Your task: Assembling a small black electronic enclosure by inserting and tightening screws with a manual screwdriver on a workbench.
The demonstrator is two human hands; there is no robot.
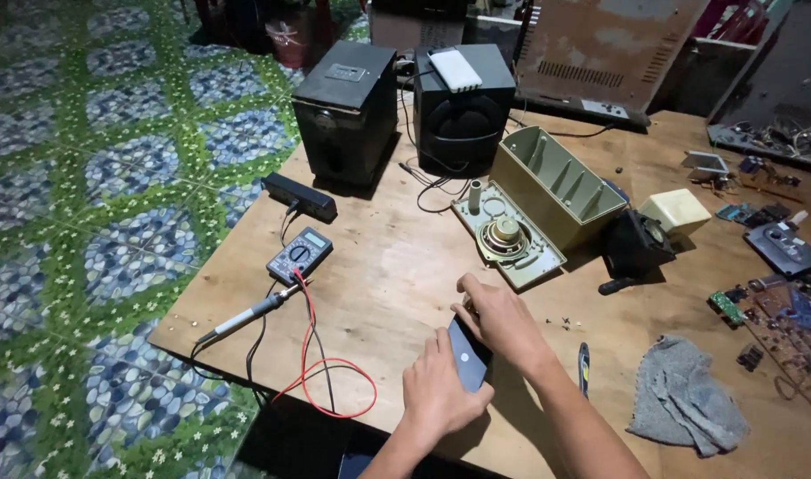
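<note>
My left hand grips the near end of a flat dark rectangular device that lies on the wooden table. Over the device's far end lies my right hand, palm down, fingers closed on that end. An opened olive-green speaker housing with its front panel and round speaker cone lies just beyond my right hand.
A multimeter with red and black leads and a soldering iron sit at the left. Two black speaker boxes stand at the back. A grey rag, circuit boards and a screwdriver lie at the right.
</note>
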